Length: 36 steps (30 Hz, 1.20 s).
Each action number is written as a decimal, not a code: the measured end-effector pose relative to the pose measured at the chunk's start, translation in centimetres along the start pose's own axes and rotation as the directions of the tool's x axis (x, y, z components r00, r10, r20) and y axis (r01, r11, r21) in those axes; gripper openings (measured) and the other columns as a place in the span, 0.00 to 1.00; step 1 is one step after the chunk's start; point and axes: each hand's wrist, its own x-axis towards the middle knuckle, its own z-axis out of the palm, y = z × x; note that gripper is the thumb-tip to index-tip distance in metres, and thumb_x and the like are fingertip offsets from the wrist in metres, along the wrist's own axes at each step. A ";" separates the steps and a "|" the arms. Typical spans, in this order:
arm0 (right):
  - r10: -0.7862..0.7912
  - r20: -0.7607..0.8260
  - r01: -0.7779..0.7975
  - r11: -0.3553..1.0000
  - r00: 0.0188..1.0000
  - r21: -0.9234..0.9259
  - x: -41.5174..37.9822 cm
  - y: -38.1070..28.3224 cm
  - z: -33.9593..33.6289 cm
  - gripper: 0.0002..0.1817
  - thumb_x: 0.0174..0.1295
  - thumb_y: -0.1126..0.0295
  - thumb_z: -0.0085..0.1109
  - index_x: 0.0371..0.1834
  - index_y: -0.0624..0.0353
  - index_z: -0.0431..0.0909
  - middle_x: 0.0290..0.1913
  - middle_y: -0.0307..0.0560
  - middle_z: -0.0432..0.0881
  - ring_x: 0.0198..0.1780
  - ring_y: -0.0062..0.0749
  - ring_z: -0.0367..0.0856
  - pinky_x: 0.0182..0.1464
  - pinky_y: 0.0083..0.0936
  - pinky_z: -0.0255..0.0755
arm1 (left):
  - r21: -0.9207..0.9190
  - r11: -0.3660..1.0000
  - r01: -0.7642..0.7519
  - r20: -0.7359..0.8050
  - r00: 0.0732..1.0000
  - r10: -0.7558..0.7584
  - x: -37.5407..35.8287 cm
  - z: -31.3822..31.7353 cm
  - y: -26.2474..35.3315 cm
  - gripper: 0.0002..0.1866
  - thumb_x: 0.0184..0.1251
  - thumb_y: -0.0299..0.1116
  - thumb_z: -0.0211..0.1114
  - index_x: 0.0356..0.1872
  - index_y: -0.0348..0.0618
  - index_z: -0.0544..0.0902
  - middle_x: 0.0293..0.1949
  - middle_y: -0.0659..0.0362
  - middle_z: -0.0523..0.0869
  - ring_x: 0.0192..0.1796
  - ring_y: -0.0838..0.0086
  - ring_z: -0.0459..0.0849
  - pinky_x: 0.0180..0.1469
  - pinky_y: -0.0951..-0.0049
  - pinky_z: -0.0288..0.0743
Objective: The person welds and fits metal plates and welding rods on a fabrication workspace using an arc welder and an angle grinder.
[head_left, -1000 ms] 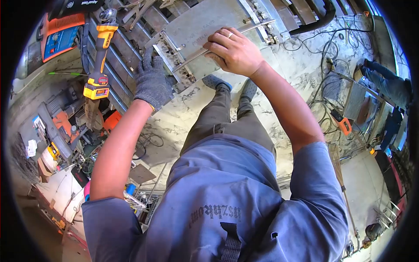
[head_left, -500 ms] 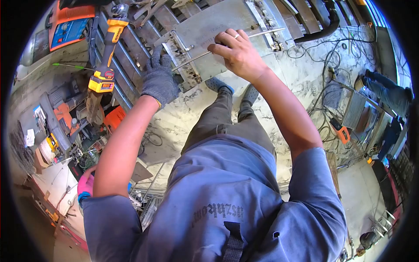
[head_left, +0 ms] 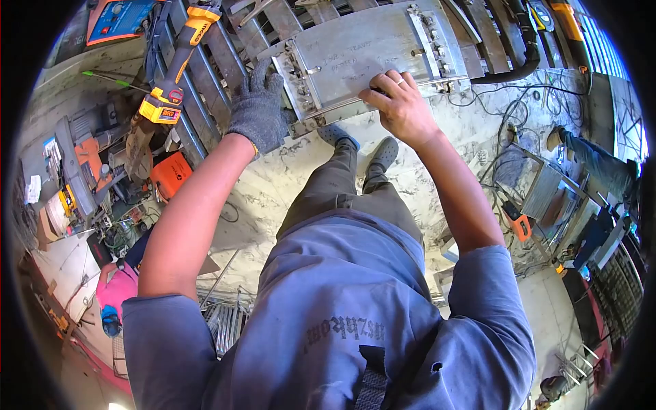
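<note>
Two hands rest on a flat metal plate (head_left: 369, 58) that lies across a slatted steel bench (head_left: 225, 55), seen from above by a person standing over it in a blue shirt and olive trousers. The left hand (head_left: 258, 109), in a dark grey knit glove, lies spread and unclenched at the plate's near left corner, fingers flat beside a row of bolted fittings (head_left: 299, 78) along that edge; it grips nothing. The bare right hand (head_left: 402, 102), a ring on one finger, presses its fingertips onto the plate's near edge, where a thin metal rod (head_left: 383, 94) runs along under them; whether the fingers close around the rod cannot be told. Beyond the right hand, a second bolted strip (head_left: 427, 41) crosses the plate. To the left of the gloved hand, a yellow and black cordless angle grinder (head_left: 174, 72) lies on the bench slats, and farther out the same way sits an orange and blue welding machine (head_left: 119, 19). Far off to the right of the bare hand, another person's legs (head_left: 594, 164) show on the cable-strewn floor (head_left: 478, 123).
</note>
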 end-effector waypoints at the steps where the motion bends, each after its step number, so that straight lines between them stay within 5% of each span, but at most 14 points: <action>1: 0.006 0.009 -0.006 1.000 1.000 -0.007 0.0 0.0 0.0 0.25 0.56 0.81 0.71 0.56 0.45 0.90 0.55 0.41 0.82 0.60 0.42 0.82 0.63 0.42 0.75 | -0.001 1.000 0.003 -0.007 1.000 -0.003 0.0 0.1 0.0 0.48 0.68 0.46 0.82 0.84 0.36 0.72 0.92 0.44 0.55 0.88 0.37 0.62 0.90 0.39 0.58; 36: 0.033 0.019 -0.035 0.996 0.999 0.081 0.7 -0.9 0.8 0.20 0.56 0.79 0.66 0.51 0.51 0.93 0.53 0.43 0.81 0.62 0.44 0.81 0.68 0.40 0.81 | 0.005 1.000 0.004 -0.032 0.999 -0.003 -0.1 0.3 0.1 0.47 0.67 0.46 0.83 0.83 0.37 0.73 0.91 0.44 0.55 0.88 0.37 0.62 0.90 0.40 0.59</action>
